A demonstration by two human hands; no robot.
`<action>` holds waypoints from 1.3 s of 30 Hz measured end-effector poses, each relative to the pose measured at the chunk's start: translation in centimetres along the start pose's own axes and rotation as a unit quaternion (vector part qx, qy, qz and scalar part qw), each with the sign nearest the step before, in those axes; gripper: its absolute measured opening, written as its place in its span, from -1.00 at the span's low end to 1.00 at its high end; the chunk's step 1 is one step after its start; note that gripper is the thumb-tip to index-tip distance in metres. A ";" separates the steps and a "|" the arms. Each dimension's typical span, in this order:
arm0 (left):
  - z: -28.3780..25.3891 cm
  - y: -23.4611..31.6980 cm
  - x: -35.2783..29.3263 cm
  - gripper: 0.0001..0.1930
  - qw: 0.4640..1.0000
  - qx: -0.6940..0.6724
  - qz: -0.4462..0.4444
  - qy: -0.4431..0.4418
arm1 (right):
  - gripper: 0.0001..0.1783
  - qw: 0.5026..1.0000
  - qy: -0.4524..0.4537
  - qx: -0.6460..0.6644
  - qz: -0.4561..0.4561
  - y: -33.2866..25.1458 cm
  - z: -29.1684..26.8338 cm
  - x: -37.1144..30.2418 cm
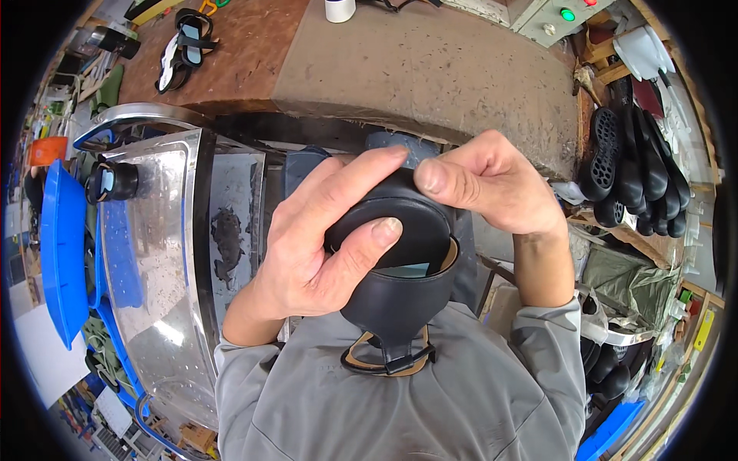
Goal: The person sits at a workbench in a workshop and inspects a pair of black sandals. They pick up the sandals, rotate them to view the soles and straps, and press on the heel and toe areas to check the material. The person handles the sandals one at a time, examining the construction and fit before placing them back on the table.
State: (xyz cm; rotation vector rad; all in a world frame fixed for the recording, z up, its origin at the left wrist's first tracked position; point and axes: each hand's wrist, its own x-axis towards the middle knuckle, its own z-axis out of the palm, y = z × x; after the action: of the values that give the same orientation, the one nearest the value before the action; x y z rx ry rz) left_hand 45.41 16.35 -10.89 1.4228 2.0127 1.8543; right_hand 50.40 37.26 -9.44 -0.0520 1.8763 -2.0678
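A black sandal (400,303) is held up in front of my chest. It has a broad upper, a tan lining and a strap with a small buckle toward me. Its rounded black front sole part (419,230) sticks up out of the upper, and a pale blue patch shows inside the opening. My left hand (323,238) grips this part, its thumb across the face and its fingers behind. Over the far edge is the thumb of my right hand (492,184), pinching there; its other fingers are curled and partly hidden.
Ahead stands a worn brown workbench (430,77), with strapped sandals (184,50) at its left. A metal-framed clear panel (157,253) and a blue tray (63,253) are to the left. Black soles (638,161) hang at the right, below a control box (557,19).
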 end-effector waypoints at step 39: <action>2.4 -0.4 -2.2 -0.19 0.767 -0.562 -0.309 0.023 | -0.48 0.968 0.071 0.029 -0.239 2.9 2.5 0.5</action>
State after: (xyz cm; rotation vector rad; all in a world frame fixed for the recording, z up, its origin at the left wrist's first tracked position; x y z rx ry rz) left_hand 47.92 16.84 -13.03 0.3019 0.7545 2.0491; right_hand 51.26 34.53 -12.05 -0.3860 2.0390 -2.4966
